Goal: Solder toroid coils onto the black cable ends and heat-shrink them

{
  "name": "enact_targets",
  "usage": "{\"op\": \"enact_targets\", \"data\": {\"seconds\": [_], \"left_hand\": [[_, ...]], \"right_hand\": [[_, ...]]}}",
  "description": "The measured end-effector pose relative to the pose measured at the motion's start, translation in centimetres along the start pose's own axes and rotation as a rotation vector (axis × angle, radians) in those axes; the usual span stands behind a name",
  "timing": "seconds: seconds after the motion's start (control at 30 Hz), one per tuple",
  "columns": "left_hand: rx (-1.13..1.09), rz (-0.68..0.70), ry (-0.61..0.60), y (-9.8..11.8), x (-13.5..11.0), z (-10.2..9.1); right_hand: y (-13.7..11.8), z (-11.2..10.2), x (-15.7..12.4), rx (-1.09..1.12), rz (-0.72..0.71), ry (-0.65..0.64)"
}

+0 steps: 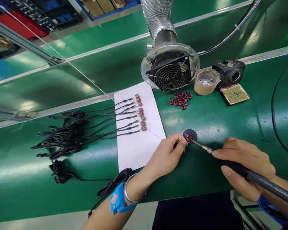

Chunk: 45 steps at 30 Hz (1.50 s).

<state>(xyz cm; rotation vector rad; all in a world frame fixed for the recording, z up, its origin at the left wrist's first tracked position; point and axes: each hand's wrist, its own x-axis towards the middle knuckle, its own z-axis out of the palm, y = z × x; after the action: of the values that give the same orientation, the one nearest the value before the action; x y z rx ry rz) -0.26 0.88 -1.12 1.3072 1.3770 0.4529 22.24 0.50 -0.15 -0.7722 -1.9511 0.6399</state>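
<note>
My right hand (242,163) is closed round a dark soldering iron (254,177), whose metal tip touches a small red-and-black coil (188,137) lying on a round black pad (190,134). My left hand (168,155) pinches a thin solder wire (156,134) right beside that coil; the wire runs up and to the left across the bench. A blue strap and a metal bangle circle my left wrist.
A white sheet (136,147) carries a row of black cables (105,124) with red coils at their ends. A pile of loose coils (180,99), a fume fan (170,72), a tape roll (206,81) and an iron stand with sponge (232,86) stand behind on the green bench.
</note>
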Motion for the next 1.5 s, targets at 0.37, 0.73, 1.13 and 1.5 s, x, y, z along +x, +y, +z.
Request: {"op": "enact_targets", "data": {"seconds": [0.37, 0.73, 1.13, 1.5], "left_hand": [[-0.111, -0.001, -0.018, 0.1, 0.4, -0.2], [-0.134, 0.049, -0.106, -0.2, 0.4, -0.8], [-0.023, 0.095, -0.065, 0.9, -0.5, -0.7], [-0.115, 0.077, -0.013, 0.7, -0.3, 0.2]], "right_hand": [[1.6, 0.9, 1.7, -0.077, -0.032, 0.004], [4.9, 4.0, 3.8, -0.116, -0.149, -0.213], [4.0, 3.8, 3.4, -0.133, -0.215, -0.177], [3.0, 4.3, 2.7, -0.083, -0.142, -0.120]]}}
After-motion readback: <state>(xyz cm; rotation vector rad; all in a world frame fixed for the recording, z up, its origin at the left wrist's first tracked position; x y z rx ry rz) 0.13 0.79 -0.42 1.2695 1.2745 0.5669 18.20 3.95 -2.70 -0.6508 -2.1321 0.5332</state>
